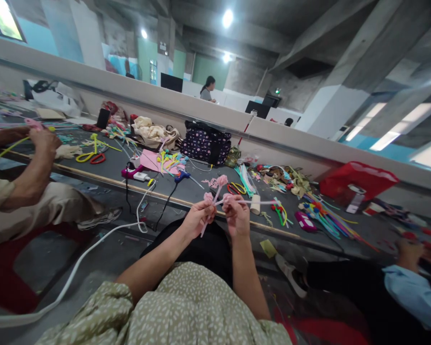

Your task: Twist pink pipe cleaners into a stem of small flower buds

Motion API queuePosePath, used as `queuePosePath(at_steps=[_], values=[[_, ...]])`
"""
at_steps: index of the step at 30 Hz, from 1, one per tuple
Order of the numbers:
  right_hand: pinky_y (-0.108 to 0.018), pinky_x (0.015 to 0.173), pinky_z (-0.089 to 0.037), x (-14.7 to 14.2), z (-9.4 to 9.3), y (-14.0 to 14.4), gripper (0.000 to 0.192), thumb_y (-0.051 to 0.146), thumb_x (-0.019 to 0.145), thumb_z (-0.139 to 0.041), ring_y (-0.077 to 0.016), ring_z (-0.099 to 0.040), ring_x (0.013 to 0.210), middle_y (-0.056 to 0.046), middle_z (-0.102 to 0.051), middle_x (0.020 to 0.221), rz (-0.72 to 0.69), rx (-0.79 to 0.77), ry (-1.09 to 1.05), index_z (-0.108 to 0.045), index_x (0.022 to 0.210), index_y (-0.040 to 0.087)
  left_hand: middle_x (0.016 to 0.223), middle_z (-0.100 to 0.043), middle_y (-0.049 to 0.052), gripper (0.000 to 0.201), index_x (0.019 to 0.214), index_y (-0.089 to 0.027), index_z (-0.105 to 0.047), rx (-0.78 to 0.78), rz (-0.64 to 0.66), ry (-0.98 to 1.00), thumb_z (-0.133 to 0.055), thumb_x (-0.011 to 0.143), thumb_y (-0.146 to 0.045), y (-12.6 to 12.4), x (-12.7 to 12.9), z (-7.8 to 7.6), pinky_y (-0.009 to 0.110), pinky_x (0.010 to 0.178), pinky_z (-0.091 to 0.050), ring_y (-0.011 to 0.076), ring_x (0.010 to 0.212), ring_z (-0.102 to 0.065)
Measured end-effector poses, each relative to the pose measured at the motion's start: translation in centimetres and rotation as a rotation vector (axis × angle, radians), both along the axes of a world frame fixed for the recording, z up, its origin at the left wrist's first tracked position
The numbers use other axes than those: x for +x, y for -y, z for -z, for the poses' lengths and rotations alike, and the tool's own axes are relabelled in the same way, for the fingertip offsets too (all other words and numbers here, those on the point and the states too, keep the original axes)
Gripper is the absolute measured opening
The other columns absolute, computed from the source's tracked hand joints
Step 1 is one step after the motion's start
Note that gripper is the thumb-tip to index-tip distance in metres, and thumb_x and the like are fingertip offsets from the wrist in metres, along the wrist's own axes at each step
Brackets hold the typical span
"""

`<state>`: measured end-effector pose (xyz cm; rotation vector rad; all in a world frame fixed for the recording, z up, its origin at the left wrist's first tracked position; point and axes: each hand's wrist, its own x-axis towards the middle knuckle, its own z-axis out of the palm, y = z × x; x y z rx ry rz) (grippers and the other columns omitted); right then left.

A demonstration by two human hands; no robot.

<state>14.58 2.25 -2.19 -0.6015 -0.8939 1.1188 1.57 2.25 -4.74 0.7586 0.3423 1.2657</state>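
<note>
Nearest, the person's lap in a dotted olive dress point(187, 311) fills the bottom edge, both forearms rising toward 12 o'clock. The left hand point(197, 219) has its fingers closed round the lower stem of a pink pipe-cleaner flower point(221, 181); the right hand point(237, 215), just beside it at 3 o'clock, pinches the same bundle, whose thin white stem point(262, 202) runs out sideways to 3 o'clock. The flower is held above the lap, short of the desk's near edge point(165, 195).

Between lap and desk lies a strip of bare floor point(104, 258), crossed by a white cable point(93, 249) that curls up to the desk at 11 o'clock.

At 9 o'clock a co-worker's hand point(43, 141) rests on the desk over a yellow pipe cleaner point(7, 151). At 4 o'clock another co-worker's blue sleeve point(413, 297) is cut off by the frame; that hand is blurred.

On the desk, loose pipe cleaners point(330, 220) and scraps lie thick at 2 o'clock, leaving little open surface. A small paper cup point(255, 204) lies on its side; its contents cannot be made out. A dotted dark bag point(205, 143) stands closed at 12 o'clock, a red bag point(355, 184) at 2 o'clock.

Beyond the low white wall point(201, 112), a distant person point(207, 89) is partly hidden.
</note>
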Motion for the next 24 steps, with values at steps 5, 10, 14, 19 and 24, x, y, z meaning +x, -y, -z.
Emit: queuePosePath(at_steps=[5, 10, 14, 19, 24], values=[[-0.023, 0.054, -0.048, -1.8, 0.3, 0.5, 0.017, 0.029, 0.071, -0.074, -0.0095, -0.054, 0.056, 0.003, -0.062, 0.071, -0.042, 0.048, 0.154, -0.061, 0.078, 0.019, 0.064, -0.063, 0.001, 0.029, 0.072, -0.012, -0.066, -0.054, -0.010, -0.004, -0.085, 0.058, -0.027, -0.3, 0.0, 0.2, 0.018, 0.046, -0.042, 0.0074, 0.052, -0.053], [-0.025, 0.059, -0.048, -2.4, 0.9, 0.7, 0.017, 0.032, 0.072, -0.074, -0.0130, -0.056, 0.063, 0.001, -0.063, 0.070, 0.102, 0.086, 0.281, -0.066, 0.079, 0.019, 0.061, -0.063, -0.001, 0.029, 0.074, -0.012, -0.067, -0.085, -0.027, 0.038, -0.086, 0.057, -0.026, -0.4, -0.1, 0.1, 0.018, 0.047, -0.044, 0.0069, 0.050, -0.054], [-0.027, 0.063, -0.048, -2.4, 0.9, 1.0, 0.014, 0.033, 0.077, -0.070, -0.0136, -0.056, 0.065, 0.001, -0.061, 0.072, 0.182, 0.159, 0.405, -0.066, 0.078, 0.019, 0.057, -0.062, -0.002, 0.029, 0.069, -0.012, -0.065, -0.133, -0.057, 0.092, -0.087, 0.054, -0.024, -0.3, 0.3, -0.1, 0.017, 0.048, -0.044, 0.0059, 0.047, -0.054], [-0.029, 0.072, -0.049, -2.3, 0.8, 1.4, 0.013, 0.031, 0.081, -0.066, -0.0164, -0.059, 0.078, -0.002, -0.062, 0.083, 0.335, 0.279, 0.540, -0.066, 0.079, 0.019, 0.058, -0.063, -0.002, 0.032, 0.070, -0.012, -0.066, -0.167, -0.091, 0.134, -0.088, 0.051, -0.024, -0.2, 0.7, -0.4, 0.017, 0.049, -0.044, 0.0066, 0.048, -0.055], [-0.027, 0.066, -0.048, -2.3, 0.7, 1.5, 0.015, 0.034, 0.083, -0.063, -0.0144, -0.057, 0.071, -0.001, -0.060, 0.080, 0.338, 0.250, 0.590, -0.064, 0.081, 0.019, 0.061, -0.066, -0.001, 0.031, 0.069, -0.011, -0.066, -0.161, -0.121, 0.122, -0.088, 0.051, -0.023, -0.2, 0.7, -0.6, 0.018, 0.054, -0.047, 0.0073, 0.051, -0.058]])
